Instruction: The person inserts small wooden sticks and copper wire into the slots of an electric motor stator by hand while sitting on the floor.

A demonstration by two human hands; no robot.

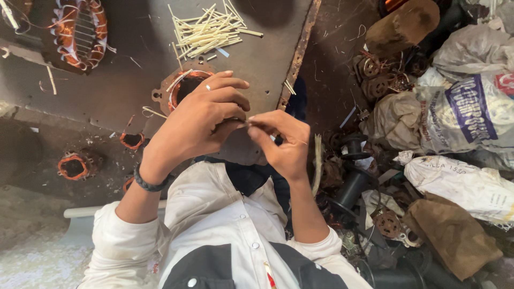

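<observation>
Two hands: we see them meeting over the near edge of the tabletop, a dark, scuffed metal sheet with a rusty rim.
Far left corner: a stator wound with glossy copper wire.
Left edge: small copper coils lie below the sheet, on dusty ground.
Left hand: fingers curled and pinching a thin sliver, too small for us to tell its material; a dark braided band circles the wrist.
Under the left hand: a round copper-wound motor part sits by the near edge.
Far edge: a loose heap of pale, stiff sticks.
Right hand: fingertips closed on the same sliver, touching the left fingers.
Step, as we judge it: working the sliver between both hands; the next move would call for a fine, steady pinch.
Right of the tabletop: crumpled sacks, black spools, rusty scrap.
</observation>
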